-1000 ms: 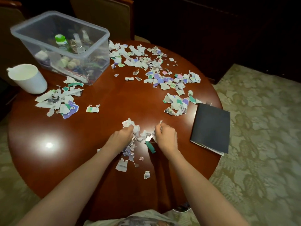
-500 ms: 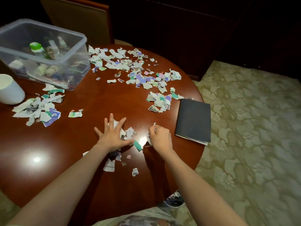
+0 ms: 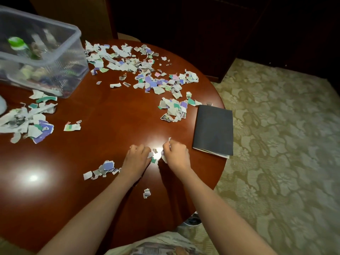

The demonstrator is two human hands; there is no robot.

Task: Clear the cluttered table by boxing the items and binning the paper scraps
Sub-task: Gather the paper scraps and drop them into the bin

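Observation:
Torn paper scraps [image 3: 147, 74] lie scattered over the round wooden table [image 3: 110, 126]. My left hand [image 3: 137, 159] and my right hand [image 3: 176, 153] sit close together near the table's front, each with fingers curled round a small bunch of scraps. A few loose scraps [image 3: 154, 153] lie between the two hands. Another small heap of scraps [image 3: 103, 169] lies just left of my left wrist, and a single scrap [image 3: 146, 193] below it. A clear plastic box [image 3: 73, 57] holding a green-capped bottle [image 3: 17, 44] and other items stands at the back left.
A black notebook [image 3: 213, 129] lies at the table's right edge. A further pile of scraps [image 3: 27, 120] sits at the left, below the box. A white cup [image 3: 2, 106] is just visible at the left border. Patterned carpet [image 3: 276, 144] lies to the right.
My left hand went from spread flat over the scraps to curled round them and moved closer to my right hand. The view shifted, so the table appears further left.

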